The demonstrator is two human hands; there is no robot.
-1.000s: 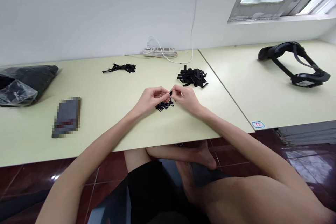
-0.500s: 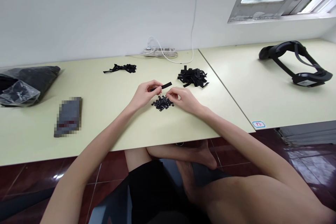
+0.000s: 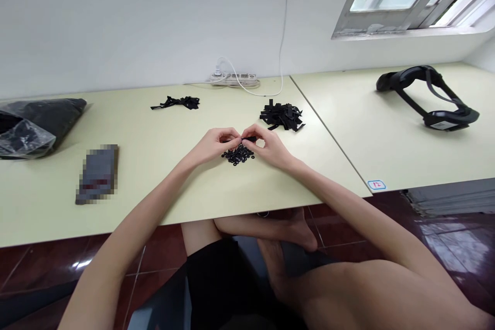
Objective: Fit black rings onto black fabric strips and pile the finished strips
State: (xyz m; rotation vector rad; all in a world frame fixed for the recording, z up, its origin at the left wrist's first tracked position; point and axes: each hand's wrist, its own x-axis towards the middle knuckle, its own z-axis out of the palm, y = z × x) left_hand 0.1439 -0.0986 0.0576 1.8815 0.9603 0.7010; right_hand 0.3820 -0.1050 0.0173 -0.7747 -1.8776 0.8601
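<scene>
From my seat I have both hands closed in a fine pinch: the left hand [image 3: 212, 145] and the right hand [image 3: 275, 150] meet fingertip to fingertip on a black strip [image 3: 250, 139], part of which shows on either side of the contact. It sits straight ahead at 12 o'clock, with a heap of small dark rings [image 3: 237, 155] just at 6 o'clock from it. Whether a ring is caught between the fingertips I cannot tell. I judge the strip very light, soft and limp, hard to damage and not slippery; I would take it by thumb and forefinger, both pinches close together so it doesn't sag. The rings look hard and smooth, likely to skid, so I would take one by its rim. A pile of strips [image 3: 284, 116] lies at 2 o'clock from the hands, and a smaller bunch [image 3: 180, 103] at 10 o'clock
</scene>
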